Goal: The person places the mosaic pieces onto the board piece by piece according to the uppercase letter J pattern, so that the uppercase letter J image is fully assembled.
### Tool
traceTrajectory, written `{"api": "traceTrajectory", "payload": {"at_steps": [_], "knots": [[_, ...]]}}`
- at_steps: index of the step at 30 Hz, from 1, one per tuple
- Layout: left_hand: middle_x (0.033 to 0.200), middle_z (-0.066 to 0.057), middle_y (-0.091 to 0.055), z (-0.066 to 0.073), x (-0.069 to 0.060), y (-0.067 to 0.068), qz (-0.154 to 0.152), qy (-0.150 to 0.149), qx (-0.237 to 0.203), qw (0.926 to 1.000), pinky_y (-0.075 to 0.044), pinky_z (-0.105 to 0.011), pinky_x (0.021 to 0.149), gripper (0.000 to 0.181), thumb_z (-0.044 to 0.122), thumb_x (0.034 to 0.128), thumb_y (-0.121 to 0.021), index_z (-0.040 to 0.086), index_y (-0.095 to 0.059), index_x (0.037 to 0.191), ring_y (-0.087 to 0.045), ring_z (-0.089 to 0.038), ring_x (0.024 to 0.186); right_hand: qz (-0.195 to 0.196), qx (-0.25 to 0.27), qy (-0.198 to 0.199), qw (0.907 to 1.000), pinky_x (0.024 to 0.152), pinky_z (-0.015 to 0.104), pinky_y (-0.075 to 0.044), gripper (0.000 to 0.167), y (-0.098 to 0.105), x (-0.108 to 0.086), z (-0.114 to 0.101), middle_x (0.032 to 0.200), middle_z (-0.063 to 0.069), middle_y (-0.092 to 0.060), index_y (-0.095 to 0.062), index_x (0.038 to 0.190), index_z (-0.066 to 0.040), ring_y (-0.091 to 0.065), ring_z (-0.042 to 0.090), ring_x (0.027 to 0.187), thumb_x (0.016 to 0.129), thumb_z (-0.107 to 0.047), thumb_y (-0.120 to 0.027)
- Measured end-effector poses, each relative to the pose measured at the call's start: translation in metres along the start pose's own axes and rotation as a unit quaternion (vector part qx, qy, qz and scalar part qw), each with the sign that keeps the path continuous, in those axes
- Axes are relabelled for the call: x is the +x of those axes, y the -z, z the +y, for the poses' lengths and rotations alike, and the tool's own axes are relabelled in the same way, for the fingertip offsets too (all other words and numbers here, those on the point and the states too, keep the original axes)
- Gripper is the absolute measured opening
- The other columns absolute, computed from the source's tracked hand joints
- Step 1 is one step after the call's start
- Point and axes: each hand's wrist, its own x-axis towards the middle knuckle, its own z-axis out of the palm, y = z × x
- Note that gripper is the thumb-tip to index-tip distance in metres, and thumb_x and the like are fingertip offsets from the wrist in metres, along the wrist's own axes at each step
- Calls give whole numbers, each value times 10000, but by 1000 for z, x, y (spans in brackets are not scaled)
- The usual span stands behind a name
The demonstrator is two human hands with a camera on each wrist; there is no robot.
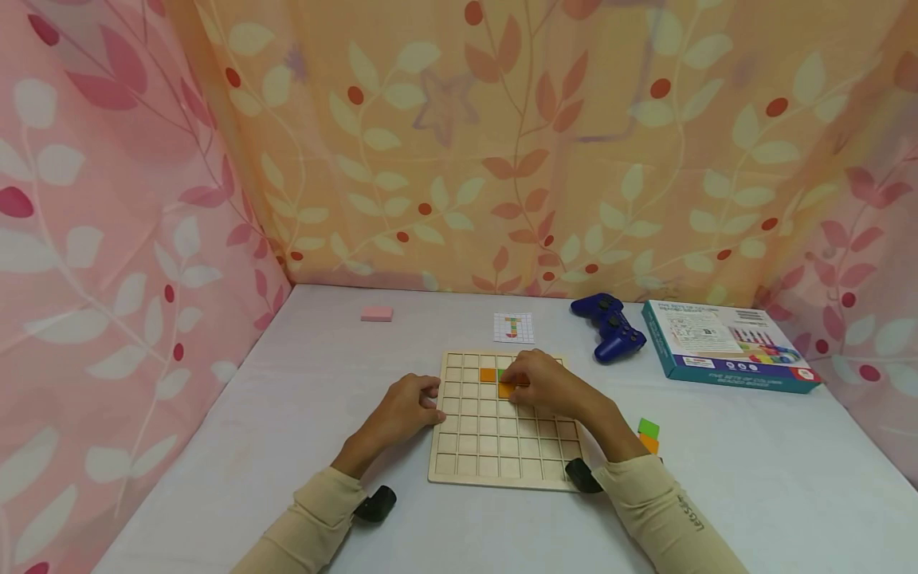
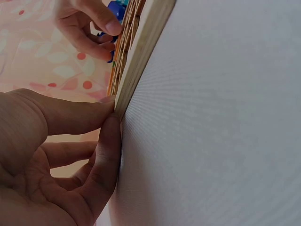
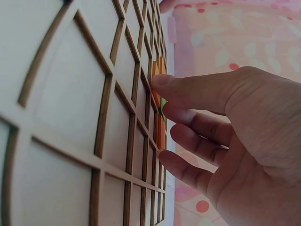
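A wooden grid board lies on the white tablecloth. At its left edge my left hand pinches the rim between thumb and finger, which the left wrist view shows close up. Over the upper middle cells, my right hand holds an orange square tile with thumb and fingertips, low against the board. Just beyond that tile shows a green tile, partly covered by the fingers. One cell to the left sits another orange tile. More orange appears by the right fingertips in the right wrist view.
A small gridded card with a coloured hook-shaped pattern lies behind the board. Farther right are a blue game controller and a flat box. A pink block stands back left; loose green tile and orange tile lie beside my right forearm.
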Motion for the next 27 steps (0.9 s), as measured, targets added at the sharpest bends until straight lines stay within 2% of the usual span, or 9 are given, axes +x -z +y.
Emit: {"api": "traceTrajectory", "payload": {"at_steps": [6, 12, 17, 21, 27], "knots": [[1096, -94, -654, -1, 0, 0, -23, 8, -33, 10000, -572, -338, 814, 593, -9, 829, -853, -96, -640, 1375, -674, -160, 936, -4, -39, 110, 9999, 1017, 490, -509, 232, 0, -1, 1, 1101, 2, -717, -813, 1151, -82, -618, 219, 1075, 924, -126, -817], [1100, -96, -656, 0, 0, 0, -32, 16, -14, 10000, -578, -352, 824, 596, -9, 831, -852, -98, -636, 1378, -675, -165, 943, 26, 164, 135, 9998, 953, 437, -535, 268, 6, -12, 5, 1116, 28, -738, -791, 1208, -49, -642, 211, 1044, 946, -98, -770], [1106, -102, -655, 0, 0, 0, -46, 34, -9, 10000, -575, -351, 825, 603, -7, 832, -851, -98, -630, 1386, -671, -169, 948, 128, 393, -168, 9990, 885, 360, -538, 309, 18, -33, 15, 1076, 12, -720, -760, 1258, -43, -623, 175, 989, 955, -102, -759], [1113, -110, -654, 0, 0, 0, -53, 43, -21, 10000, -578, -345, 821, 612, -7, 832, -850, -102, -623, 1393, -674, -173, 953, 175, 384, -464, 9980, 844, 311, -531, 333, 30, -55, 25, 1049, -3, -696, -750, 1281, -57, -604, 181, 982, 958, -133, -776], [1106, -108, -652, -1, 0, 0, -46, 6, 24, 10000, -577, -345, 809, 610, -5, 831, -850, -107, -622, 1388, -672, -173, 948, 185, 406, -1188, 9919, 778, 270, -551, 389, 47, -89, 45, 1054, -3, -691, -735, 1313, -77, -598, 202, 991, 944, -177, -805]]}}
